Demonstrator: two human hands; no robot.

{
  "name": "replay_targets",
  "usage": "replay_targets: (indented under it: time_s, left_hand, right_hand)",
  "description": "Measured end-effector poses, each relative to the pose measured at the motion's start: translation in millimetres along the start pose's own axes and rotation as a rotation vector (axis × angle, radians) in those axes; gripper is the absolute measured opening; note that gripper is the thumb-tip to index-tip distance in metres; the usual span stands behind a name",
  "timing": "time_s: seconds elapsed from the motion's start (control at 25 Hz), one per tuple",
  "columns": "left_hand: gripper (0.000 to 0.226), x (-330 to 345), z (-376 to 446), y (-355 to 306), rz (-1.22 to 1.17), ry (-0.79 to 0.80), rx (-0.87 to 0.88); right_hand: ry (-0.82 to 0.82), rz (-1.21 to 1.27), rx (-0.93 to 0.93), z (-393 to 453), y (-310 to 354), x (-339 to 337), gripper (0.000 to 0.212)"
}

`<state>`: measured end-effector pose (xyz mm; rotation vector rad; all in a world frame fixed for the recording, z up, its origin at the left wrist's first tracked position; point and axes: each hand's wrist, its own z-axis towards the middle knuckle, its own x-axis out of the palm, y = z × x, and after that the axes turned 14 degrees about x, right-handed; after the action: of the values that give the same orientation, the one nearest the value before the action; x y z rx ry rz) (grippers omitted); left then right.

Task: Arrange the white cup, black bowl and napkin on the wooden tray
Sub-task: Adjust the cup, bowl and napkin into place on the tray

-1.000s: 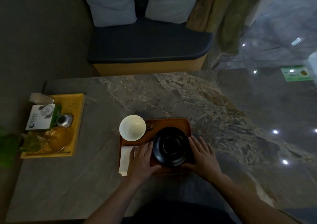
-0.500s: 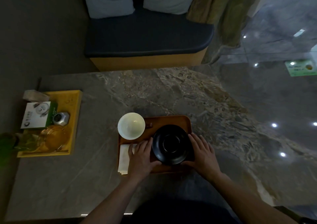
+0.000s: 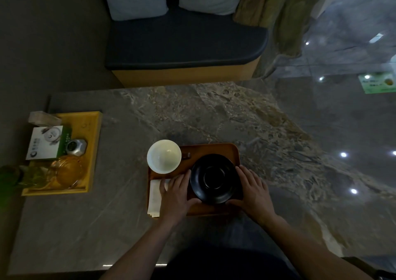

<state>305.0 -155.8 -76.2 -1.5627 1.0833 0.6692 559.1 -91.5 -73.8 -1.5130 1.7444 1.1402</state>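
Observation:
The brown wooden tray [image 3: 216,150] lies on the marble table in front of me. A white cup [image 3: 164,159] stands at the tray's far left corner. The black bowl [image 3: 215,179] sits on the tray's near right part. A folded white napkin [image 3: 154,196] lies along the tray's left edge, partly under my left hand [image 3: 176,194]. That hand rests flat against the bowl's left side, thumb under its near rim. On the other side my right hand [image 3: 254,193] cups the bowl's right side. Both hands hold the bowl between them.
A yellow wooden tray [image 3: 94,151] at the table's left holds a white and green box [image 3: 46,142], a silver lid [image 3: 76,147] and a glass teapot [image 3: 68,170]. A green plant [image 3: 8,175] sits at the far left. A dark cushioned bench [image 3: 184,42] stands beyond the table.
My hands and the bowl have stayed in place on the tray. Only the camera has tilted slightly.

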Motion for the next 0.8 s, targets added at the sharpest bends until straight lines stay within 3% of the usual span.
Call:
replay_targets:
  time_s: [0.8]
  left_hand:
    - [0.093, -4.2, 1.4, 4.9, -0.041, -0.005, -0.003]
  right_hand:
    - [-0.016, 0.004, 0.025, 0.5, 5.9, -2.5, 0.112]
